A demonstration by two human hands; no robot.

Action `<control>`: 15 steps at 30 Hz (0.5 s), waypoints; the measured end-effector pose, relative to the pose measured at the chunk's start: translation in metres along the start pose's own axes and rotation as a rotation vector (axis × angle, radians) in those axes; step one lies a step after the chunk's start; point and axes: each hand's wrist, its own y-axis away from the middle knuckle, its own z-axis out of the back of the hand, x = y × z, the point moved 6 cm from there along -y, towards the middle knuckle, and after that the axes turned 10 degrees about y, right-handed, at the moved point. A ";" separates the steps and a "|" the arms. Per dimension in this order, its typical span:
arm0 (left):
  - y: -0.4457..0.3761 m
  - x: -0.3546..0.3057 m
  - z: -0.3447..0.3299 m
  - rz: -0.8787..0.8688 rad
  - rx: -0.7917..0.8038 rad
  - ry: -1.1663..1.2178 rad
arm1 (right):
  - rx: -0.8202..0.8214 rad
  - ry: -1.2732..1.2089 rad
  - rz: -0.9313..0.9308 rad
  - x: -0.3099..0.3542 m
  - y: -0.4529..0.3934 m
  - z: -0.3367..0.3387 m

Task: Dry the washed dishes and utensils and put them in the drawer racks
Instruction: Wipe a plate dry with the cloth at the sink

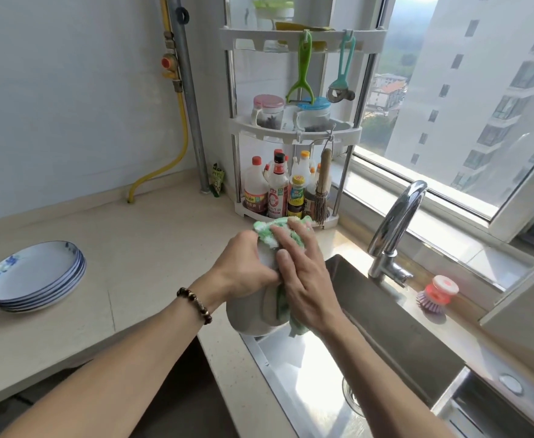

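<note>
A white dish [253, 314] is gripped on edge above the sink [386, 314] rim by the left hand [243, 270] and wiped with a green cloth [270, 233] pressed under the right hand [303, 276], fingers spread, while stacked plates [34, 276] on the counter are judged not yet racked.

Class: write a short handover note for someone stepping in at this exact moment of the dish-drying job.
Left hand grips the white dish, tilted over the sink's left edge.
Right hand presses the green cloth flat against the dish.
Stack of blue-patterned plates sits on the counter, far left.
Done: can't tell whether the stack is dry.
Left: finish wiping this dish, then put everything in the drawer racks, which are out of view.
</note>
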 end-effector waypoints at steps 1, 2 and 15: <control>0.001 -0.002 0.000 -0.007 0.008 -0.022 | 0.010 -0.018 -0.022 -0.005 0.001 0.001; 0.002 -0.004 -0.001 -0.015 0.024 -0.049 | -0.006 -0.080 -0.081 -0.012 -0.001 0.006; 0.001 -0.011 0.004 -0.057 -0.030 -0.122 | -0.002 -0.204 -0.122 0.000 0.004 -0.005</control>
